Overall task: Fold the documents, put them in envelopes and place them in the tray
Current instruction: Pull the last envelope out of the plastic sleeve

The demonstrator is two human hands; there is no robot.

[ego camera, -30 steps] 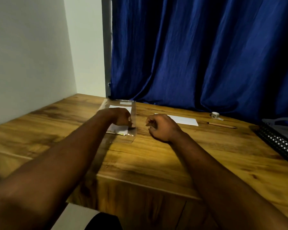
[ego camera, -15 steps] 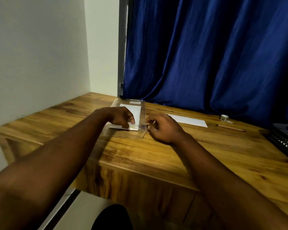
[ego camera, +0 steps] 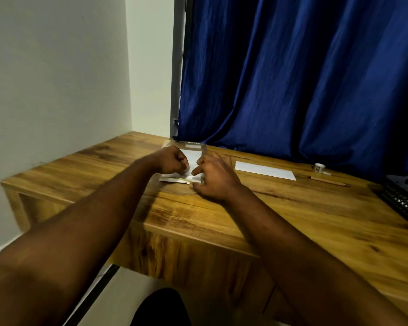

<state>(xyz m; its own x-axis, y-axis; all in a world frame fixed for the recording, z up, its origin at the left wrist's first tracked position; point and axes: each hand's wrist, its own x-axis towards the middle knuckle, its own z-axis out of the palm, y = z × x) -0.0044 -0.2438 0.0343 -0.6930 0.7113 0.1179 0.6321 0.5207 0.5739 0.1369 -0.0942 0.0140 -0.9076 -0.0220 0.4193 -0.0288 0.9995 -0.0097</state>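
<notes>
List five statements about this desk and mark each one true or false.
1. The left hand pinches the folded document at the clear envelope. True.
2. The pencil lies inside the black tray. False: it lies on the table, left of the tray.
3. A flat white sheet lies on the table to the right of the right hand. True.
4. The curtain behind the table is red. False: it is blue.
5. The tape roll sits on the white sheet. False: it sits on bare wood, further right, near the curtain.
</notes>
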